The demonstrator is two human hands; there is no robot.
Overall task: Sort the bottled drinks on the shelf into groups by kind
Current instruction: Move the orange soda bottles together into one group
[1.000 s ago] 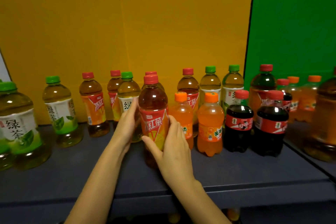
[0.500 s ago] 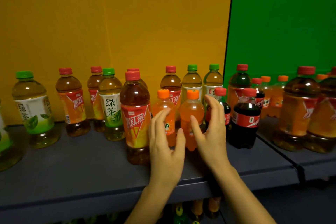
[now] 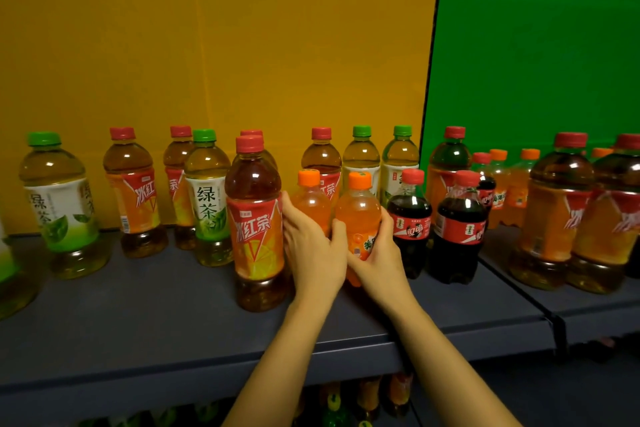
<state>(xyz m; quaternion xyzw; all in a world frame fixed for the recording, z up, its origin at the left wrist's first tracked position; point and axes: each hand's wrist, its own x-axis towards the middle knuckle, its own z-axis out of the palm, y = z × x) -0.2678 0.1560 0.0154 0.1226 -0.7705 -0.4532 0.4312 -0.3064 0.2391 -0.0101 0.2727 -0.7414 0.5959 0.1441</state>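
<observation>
Two small orange soda bottles with orange caps stand mid-shelf. My left hand (image 3: 311, 246) curls round the left orange soda (image 3: 309, 196), hiding its lower half. My right hand (image 3: 379, 253) grips the right orange soda (image 3: 358, 215) by its label. Just left of my hands an iced red tea bottle (image 3: 256, 229) stands alone near the front. Two cola bottles (image 3: 410, 218) (image 3: 460, 225) stand right of the sodas. Green tea bottles (image 3: 59, 204) (image 3: 207, 204) and more iced red tea are mixed along the back row.
The dark grey shelf (image 3: 138, 308) has bare board in front of the left bottles. A second shelf section on the right carries large iced tea bottles (image 3: 554, 211), small orange sodas and a cola. More bottles show on a lower shelf (image 3: 332, 406).
Both hands let go of the iced red tea bottle, which now stands on the shelf. They moved right and closed round the two orange sodas.
</observation>
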